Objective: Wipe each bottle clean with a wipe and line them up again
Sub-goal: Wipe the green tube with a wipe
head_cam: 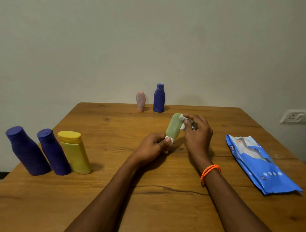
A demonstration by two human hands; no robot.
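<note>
Head view, left to right: two blue bottles (27, 151) and a yellow bottle (75, 152) stand in a row near the table's (108, 193) left edge, likely the finished line. At centre the left hand (153, 148) pinches the cap end of a green bottle (173, 126) held off the table, while the right hand (197, 131) grips a wipe (182, 118) against its top. A pink bottle (140, 101) and another blue one (159, 98) wait at the far edge, apparently unwiped. Bare wood lies beside the yellow bottle for placing; the wipe pack (260, 165) lies right
</note>
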